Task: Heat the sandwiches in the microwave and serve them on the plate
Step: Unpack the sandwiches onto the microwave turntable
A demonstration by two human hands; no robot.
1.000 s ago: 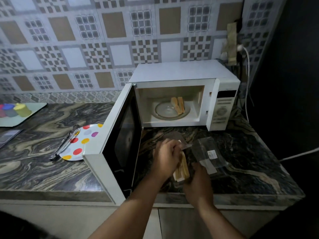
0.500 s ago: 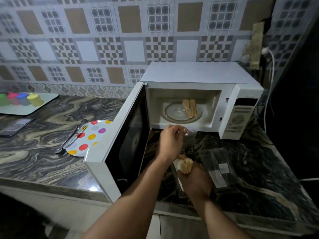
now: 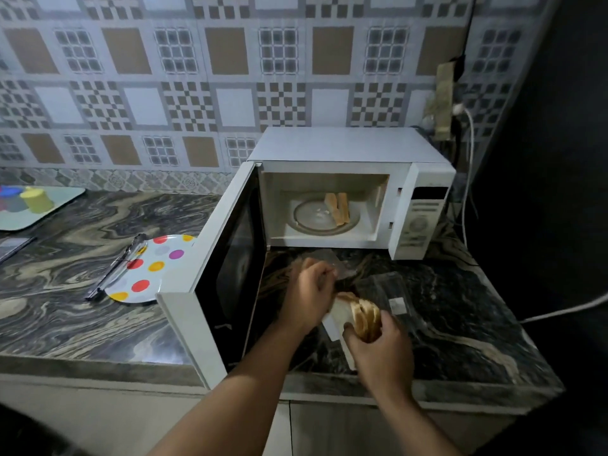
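Before the microwave (image 3: 348, 149), right hand (image 3: 378, 343) clasps sandwich (image 3: 363, 314).

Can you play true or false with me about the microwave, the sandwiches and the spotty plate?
1. The microwave door is shut. False: it is wide open.
2. A sandwich already sits inside on the glass tray. True.
3. The spotty plate holds a sandwich. False: it holds no food; only tongs rest on its edge.
4. The right hand holds a second sandwich. True.
5. The left hand is pressing the microwave buttons. False: it is pulling at clear wrapping over the counter.
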